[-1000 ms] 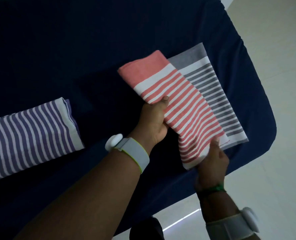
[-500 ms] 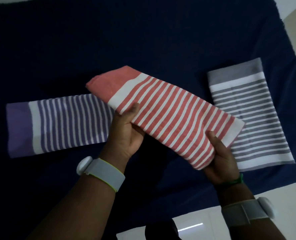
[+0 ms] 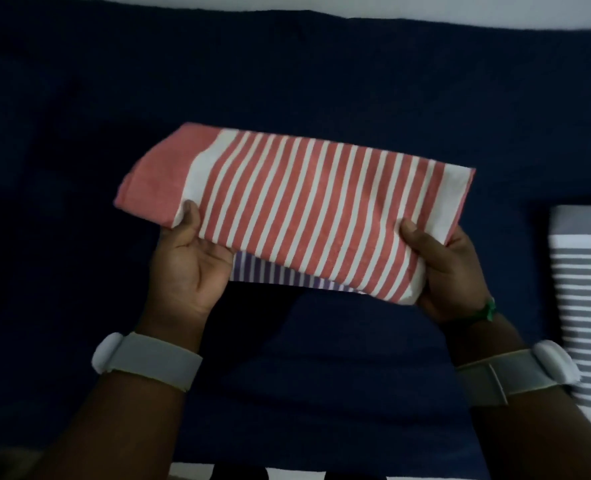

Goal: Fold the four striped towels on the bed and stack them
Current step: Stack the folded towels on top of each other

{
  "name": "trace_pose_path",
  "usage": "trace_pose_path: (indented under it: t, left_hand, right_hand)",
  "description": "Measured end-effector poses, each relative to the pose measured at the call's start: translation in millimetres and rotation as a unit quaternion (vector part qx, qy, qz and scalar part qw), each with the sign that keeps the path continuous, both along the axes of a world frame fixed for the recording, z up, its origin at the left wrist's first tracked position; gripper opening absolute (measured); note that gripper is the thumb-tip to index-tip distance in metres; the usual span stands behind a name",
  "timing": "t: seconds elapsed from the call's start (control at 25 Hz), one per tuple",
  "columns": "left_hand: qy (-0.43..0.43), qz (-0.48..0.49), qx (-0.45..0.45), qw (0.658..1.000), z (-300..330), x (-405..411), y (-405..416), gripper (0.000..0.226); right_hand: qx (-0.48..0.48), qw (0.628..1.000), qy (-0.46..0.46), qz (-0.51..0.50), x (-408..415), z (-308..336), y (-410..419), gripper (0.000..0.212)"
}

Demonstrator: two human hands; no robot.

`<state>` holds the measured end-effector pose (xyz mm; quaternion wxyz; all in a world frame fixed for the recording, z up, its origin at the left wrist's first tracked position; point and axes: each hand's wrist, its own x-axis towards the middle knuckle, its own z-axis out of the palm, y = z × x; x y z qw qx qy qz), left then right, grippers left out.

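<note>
Both hands carry the folded red-striped towel (image 3: 308,206) above the dark blue bed (image 3: 287,81), one at each end of its near edge. The left hand (image 3: 186,268) pinches it with the thumb on top where the solid red band meets the stripes and the other fingers hidden beneath; the right hand (image 3: 443,268) clamps the opposite corner the same way, thumb over the white border. Directly below the fingers of both hands, a sliver of the purple-striped towel (image 3: 280,275) peeks out, so the red one hangs right over it. Well off to the right of the right hand lies the grey-striped towel (image 3: 585,289), folded flat. The cloth looks light, thin and floppy (it sags slightly between the grips), so it likely needs support at both ends to keep its layers aligned. Holding near the corners, thumb above and fingers under, seems the sound choice; a one-handed middle grip would probably let the fold slide open.
</note>
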<state>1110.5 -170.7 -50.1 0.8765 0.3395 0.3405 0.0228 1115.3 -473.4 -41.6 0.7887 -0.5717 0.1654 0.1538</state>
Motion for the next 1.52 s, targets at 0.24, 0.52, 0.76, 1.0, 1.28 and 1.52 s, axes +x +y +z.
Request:
trace_pose_path:
  t: [0.24, 0.52, 0.76, 1.0, 1.28, 1.52]
  left_hand:
    - [0.17, 0.011, -0.037, 0.985, -74.1, -26.8, 20.6, 0.042]
    - [0.148, 0.005, -0.051, 0.988, -93.5, -35.5, 14.1, 0.039]
    - [0.156, -0.009, -0.021, 0.987, -100.4, -49.9, 18.7, 0.037]
    - [0.192, 0.003, 0.033, 0.981, -96.0, -36.5, 22.4, 0.037]
    - [0.33, -0.026, -0.093, 0.939, -61.4, -57.1, -91.8, 0.044]
    - [0.252, -0.223, -0.098, 0.937, -42.4, -32.6, -237.1, 0.048]
  right_hand:
    - [-0.279, 0.951, 0.132, 0.024, -6.4, -75.1, 33.6, 0.035]
    - [-0.339, 0.939, 0.017, -0.06, 15.5, -85.8, 35.1, 0.02]
    - [-0.345, 0.937, 0.051, -0.028, 12.7, -107.6, 31.1, 0.023]
    - [-0.362, 0.931, 0.053, -0.02, -1.0, -121.0, 31.1, 0.026]
    - [-0.384, 0.913, 0.083, -0.111, -28.7, -113.9, 1.7, 0.03]
    - [-0.374, 0.896, 0.126, -0.204, -61.9, -109.7, -86.0, 0.02]
